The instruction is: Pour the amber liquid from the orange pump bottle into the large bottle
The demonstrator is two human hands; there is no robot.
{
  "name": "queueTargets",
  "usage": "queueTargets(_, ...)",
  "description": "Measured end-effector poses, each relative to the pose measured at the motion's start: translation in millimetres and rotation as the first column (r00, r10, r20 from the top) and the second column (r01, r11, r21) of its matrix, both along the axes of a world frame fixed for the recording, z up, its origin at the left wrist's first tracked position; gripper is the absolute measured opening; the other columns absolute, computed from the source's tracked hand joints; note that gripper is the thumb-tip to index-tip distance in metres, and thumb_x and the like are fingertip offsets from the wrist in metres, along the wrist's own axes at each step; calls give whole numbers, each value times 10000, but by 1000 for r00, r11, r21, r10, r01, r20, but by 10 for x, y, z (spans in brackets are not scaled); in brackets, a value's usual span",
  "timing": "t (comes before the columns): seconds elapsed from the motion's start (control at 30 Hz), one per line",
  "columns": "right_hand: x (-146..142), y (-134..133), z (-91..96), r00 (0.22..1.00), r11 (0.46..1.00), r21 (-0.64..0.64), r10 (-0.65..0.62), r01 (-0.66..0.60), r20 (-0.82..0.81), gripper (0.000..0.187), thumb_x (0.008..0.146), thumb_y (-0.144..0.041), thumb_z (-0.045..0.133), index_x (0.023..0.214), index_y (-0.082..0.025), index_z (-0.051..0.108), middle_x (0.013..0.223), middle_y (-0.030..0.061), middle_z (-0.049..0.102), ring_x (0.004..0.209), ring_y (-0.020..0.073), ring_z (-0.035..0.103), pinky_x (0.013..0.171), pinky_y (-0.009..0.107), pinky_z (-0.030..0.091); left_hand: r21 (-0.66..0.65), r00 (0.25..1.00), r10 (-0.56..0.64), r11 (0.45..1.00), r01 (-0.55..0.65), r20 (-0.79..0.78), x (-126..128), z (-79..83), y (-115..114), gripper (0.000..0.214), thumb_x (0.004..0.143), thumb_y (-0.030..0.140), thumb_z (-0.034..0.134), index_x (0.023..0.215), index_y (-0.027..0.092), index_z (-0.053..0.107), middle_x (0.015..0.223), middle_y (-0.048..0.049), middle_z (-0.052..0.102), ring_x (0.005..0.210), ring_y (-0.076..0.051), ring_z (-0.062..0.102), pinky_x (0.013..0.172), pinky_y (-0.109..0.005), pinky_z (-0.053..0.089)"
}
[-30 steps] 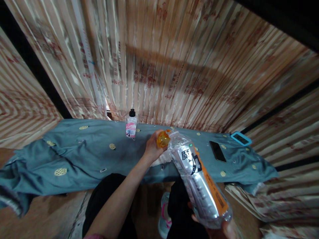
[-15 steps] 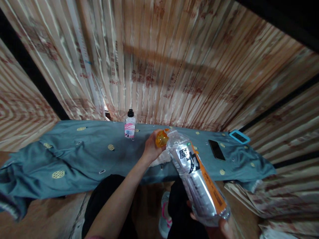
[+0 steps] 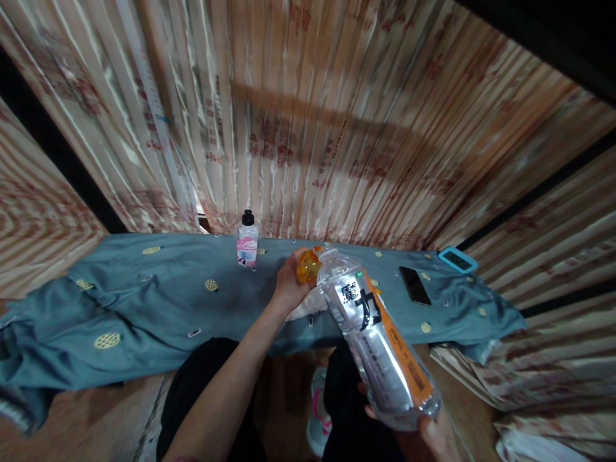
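Observation:
A large clear plastic bottle [image 3: 373,337] with an orange and silver label is held tilted, its neck pointing away from me over the table. My right hand [image 3: 433,433] grips its base at the bottom right of the view. My left hand [image 3: 289,282] is wrapped around the orange cap [image 3: 307,265] at the bottle's mouth. Under my left hand lies something white [image 3: 303,308] on the blue-grey cloth [image 3: 158,308].
A small bottle with a black cap and pink label [image 3: 246,240] stands at the back of the cloth-covered table. A black phone [image 3: 414,285] and a blue-framed device [image 3: 457,260] lie at the right. Striped curtains [image 3: 312,128] hang behind. My legs and a shoe [image 3: 317,410] are below.
The view has shifted slightly, so everything sits a little lower and more to the left. Both hands keep their hold on the bottle and cap.

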State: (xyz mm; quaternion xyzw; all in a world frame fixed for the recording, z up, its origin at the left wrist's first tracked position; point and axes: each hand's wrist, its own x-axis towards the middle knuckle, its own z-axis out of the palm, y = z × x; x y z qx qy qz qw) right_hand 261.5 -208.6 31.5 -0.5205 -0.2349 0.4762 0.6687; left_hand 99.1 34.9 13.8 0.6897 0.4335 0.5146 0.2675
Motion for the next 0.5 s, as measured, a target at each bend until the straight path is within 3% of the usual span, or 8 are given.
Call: queueTargets(0.5, -31, -4, 72, 999, 999, -33, -36, 35, -8, 840, 544, -577, 867, 1255, -254, 554, 1072, 77, 786, 894, 320, 768, 665, 352, 648, 15, 1000, -14, 1000, 14, 10, -5, -36, 17, 507, 680, 210, 736, 1137, 234, 520, 1128, -41, 695, 1012, -236, 689, 876, -361, 558)
